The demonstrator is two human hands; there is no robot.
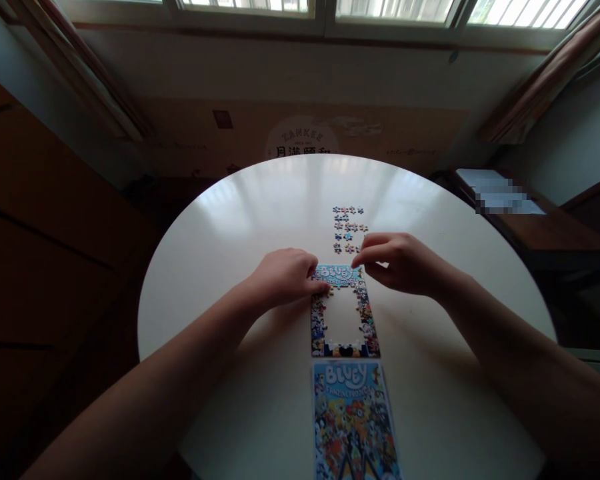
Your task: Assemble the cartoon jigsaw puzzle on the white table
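While the puzzle (371, 327) lay on the tabletop (205, 267), my loosely spread left hand (287, 272) steadied its upper left corner; my right hand (400, 259) pinched narrowly, contents indiscernible. Light, level pressure seemed best.

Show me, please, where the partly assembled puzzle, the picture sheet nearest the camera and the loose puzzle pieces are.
Partly assembled puzzle (347, 350): head view, on its bottom border.
Picture sheet (355, 420): head view, middle of its printed face.
Loose puzzle pieces (349, 237): head view, on a light-blue piece.

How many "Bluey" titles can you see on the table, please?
2: one title on the partly assembled puzzle, another title on the picture sheet nearer the camera.
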